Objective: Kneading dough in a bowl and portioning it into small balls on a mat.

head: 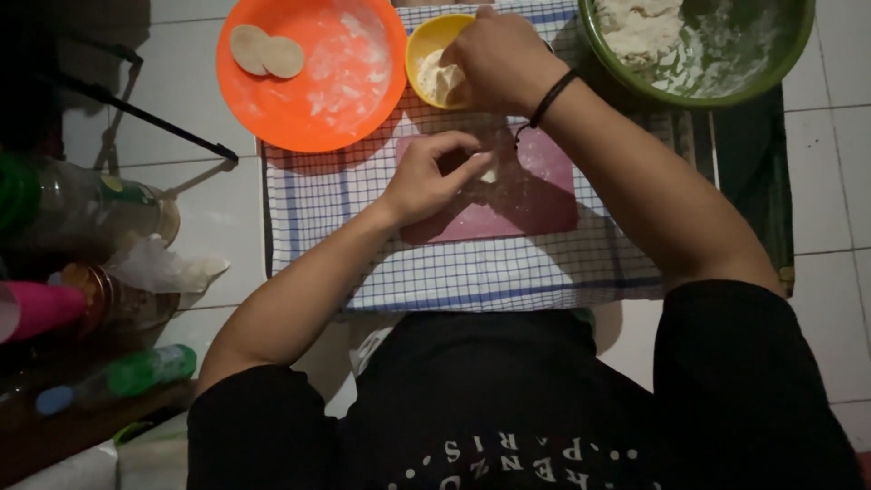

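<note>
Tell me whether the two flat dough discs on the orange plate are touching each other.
Touching. The head view shows the two dough discs at the upper left of the orange plate, the right disc's edge overlapping the left one with no gap between them.

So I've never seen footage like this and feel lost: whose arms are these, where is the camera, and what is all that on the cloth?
There is one picture, from a camera worn on a person's head, looking down at their own bare arms. A checked cloth lies on a tiled floor, with a pink board on it. The left hand pinches a small pale piece of dough over the board. The right hand reaches into a yellow bowl of flour. An orange plate carries two flat dough rounds. A green bowl holds more dough. Bottles stand at the left.
</note>
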